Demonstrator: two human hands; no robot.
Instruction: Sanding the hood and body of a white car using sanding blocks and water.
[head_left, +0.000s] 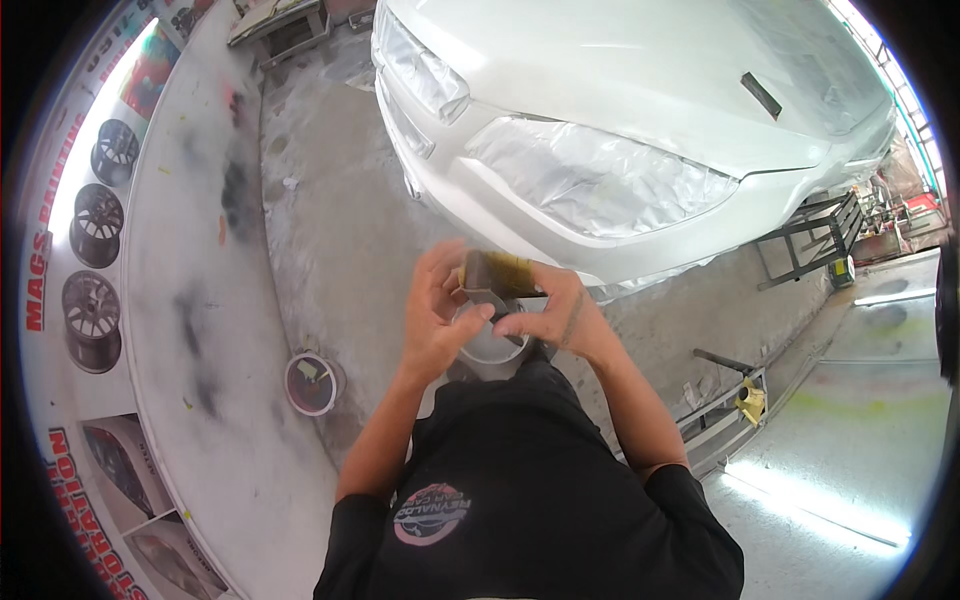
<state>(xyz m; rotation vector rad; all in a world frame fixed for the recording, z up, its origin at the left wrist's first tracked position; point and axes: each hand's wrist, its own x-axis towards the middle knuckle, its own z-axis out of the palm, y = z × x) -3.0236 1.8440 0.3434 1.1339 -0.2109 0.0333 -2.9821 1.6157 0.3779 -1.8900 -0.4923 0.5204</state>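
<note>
In front of my chest, both hands are closed on a small, dark yellow-brown block with a thin grey sheet against its near side. My left hand grips it from the left, its thumb on the sheet's lower edge. From the other side my right hand holds the block, thumb pointing inward beneath it. Just below the hands shows a whitish round bucket, partly covered by them. Ahead stands a white car, its headlight masked with clear plastic film.
A dark flat strip lies on the car's hood. To the left, a bucket stands on the concrete floor by a stained white wall. Black metal racks and a metal stand with yellowish tape are on the right.
</note>
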